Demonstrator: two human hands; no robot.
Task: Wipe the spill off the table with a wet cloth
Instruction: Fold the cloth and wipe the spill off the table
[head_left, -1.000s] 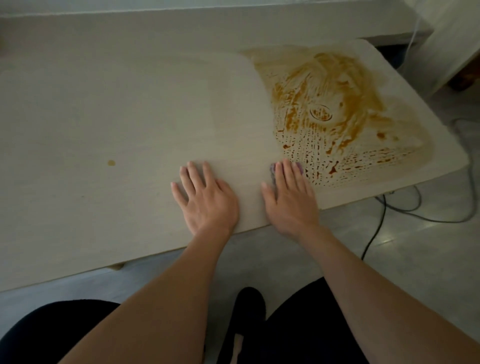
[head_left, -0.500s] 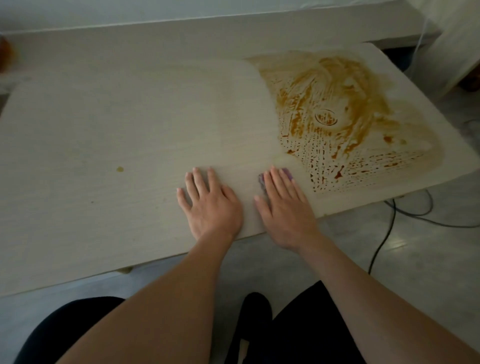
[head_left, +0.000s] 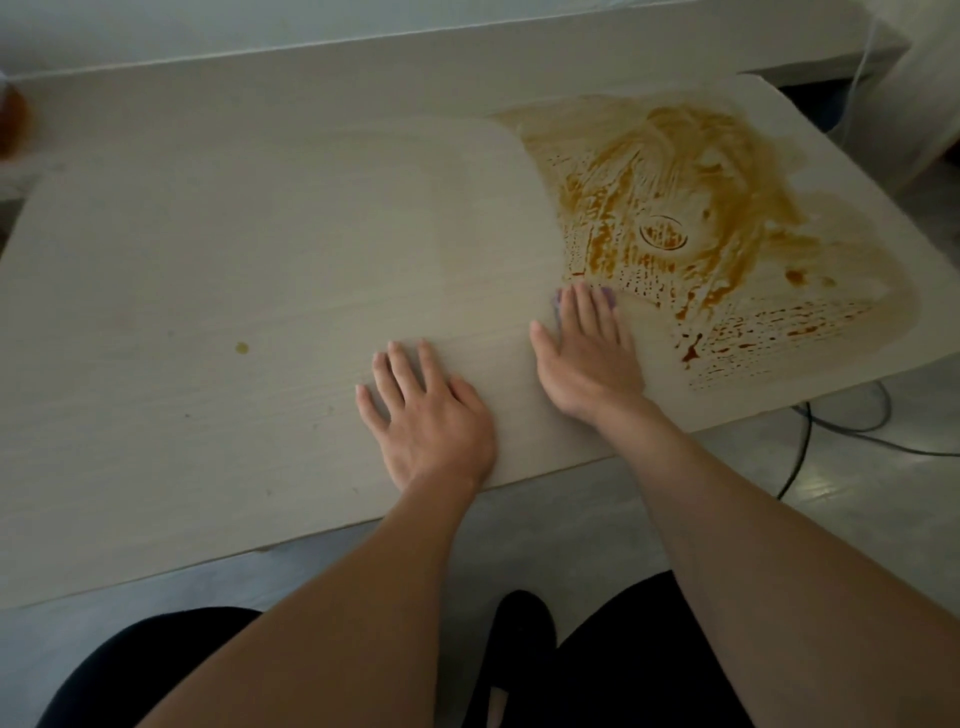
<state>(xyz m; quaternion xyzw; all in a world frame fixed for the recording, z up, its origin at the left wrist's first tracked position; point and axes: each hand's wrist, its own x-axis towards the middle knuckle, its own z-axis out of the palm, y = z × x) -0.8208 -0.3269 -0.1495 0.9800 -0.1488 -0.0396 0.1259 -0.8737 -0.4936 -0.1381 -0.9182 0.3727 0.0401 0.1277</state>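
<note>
Near edge of the surface: the left hand (head_left: 428, 415) lies flat on the pale surface (head_left: 208, 260), fingers straight and spread — it holds nothing and looks to serve as a brace.

Right grip: just beside it and a little farther in, the right hand (head_left: 587, 353) presses down with straight fingers laid over a purple cloth (head_left: 608, 297); it curls round nothing, it only pushes.

Cloth under the grip: almost wholly hidden beneath the right fingers — only a purple fringe shows past the fingertips and at the inner side of the hand. How it is folded cannot be told.

Cloth against the spill: its far edge touches the near-left border of the brown spill (head_left: 691, 218), so the wiping front sits right at the stain's margin.

Done so far, as a judgement: the broad left and middle of the surface looks dull and free of brown, with a curved boundary where clean meets stain.

Left to do: the large smeared brown patch on the far right, beaded along its near side, with a ring mark (head_left: 664, 233) in its middle; also a small yellowish drop (head_left: 241, 348) well apart on the left.

Progress, as a judgement: partway at best; most of the visible stain is unwiped.

Beyond: cables (head_left: 841, 431) lie on the floor off the right edge.
</note>
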